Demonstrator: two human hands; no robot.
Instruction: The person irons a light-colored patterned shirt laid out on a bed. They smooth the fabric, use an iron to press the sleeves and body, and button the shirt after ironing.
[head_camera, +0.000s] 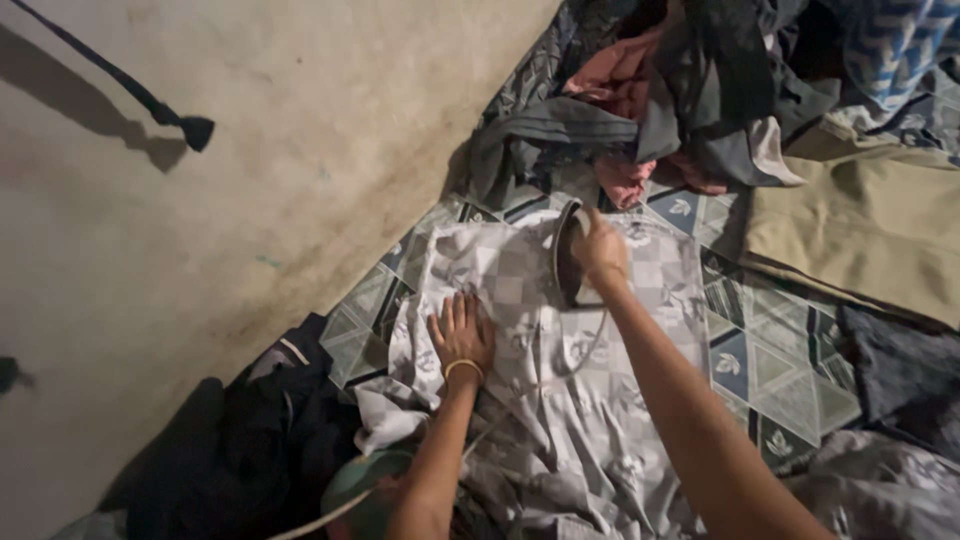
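With the left hand (461, 335) pressed flat, fingers spread, on the grey patterned garment (560, 360) lying on the tiled mat (775, 365), and the right hand (598, 248) closed round the iron (568, 255) just beyond, lingering could scorch cloth or burn nearby fingers.
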